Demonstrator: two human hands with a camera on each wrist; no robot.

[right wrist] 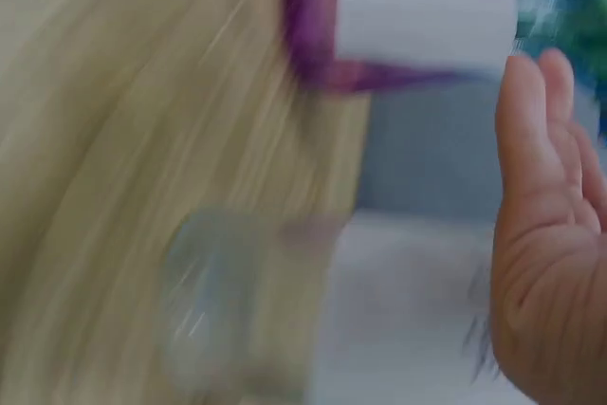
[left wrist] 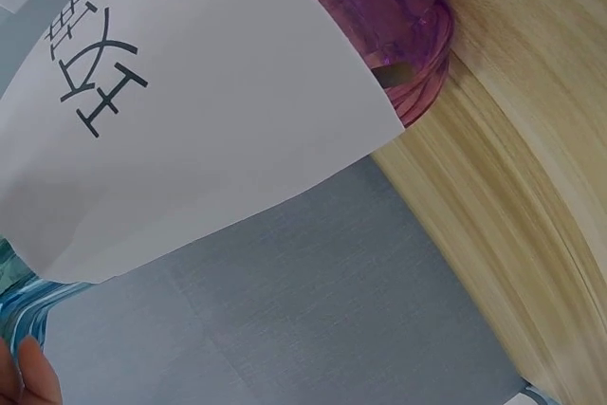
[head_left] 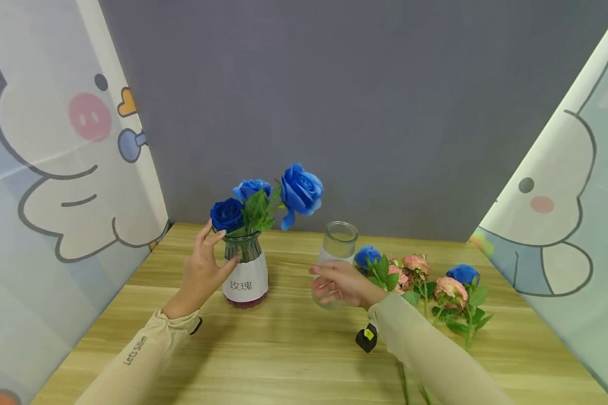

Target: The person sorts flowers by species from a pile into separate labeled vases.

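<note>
Several blue roses [head_left: 302,190] stand in a ribbed glass vase [head_left: 244,246] with a pink-purple base and a white paper label [head_left: 242,284] bearing Chinese characters. My left hand [head_left: 201,273] is at the left of the vase's neck, thumb across its front, fingers spread below the dark blue rose [head_left: 228,214]. The left wrist view shows only its fingertips [left wrist: 36,377] by the neck. My right hand [head_left: 345,282] is in front of a second, clear glass vase [head_left: 341,233] with a white label, fingers loosely extended and nothing in them. That vase is blurred in the right wrist view.
Right of the clear vase lie pink flowers [head_left: 451,291] and blue roses [head_left: 463,274] with green stems, partly behind my right sleeve. A small black object [head_left: 367,338] with a yellow mark lies near that sleeve. A grey panel [head_left: 365,112] stands behind the wooden table [head_left: 263,360].
</note>
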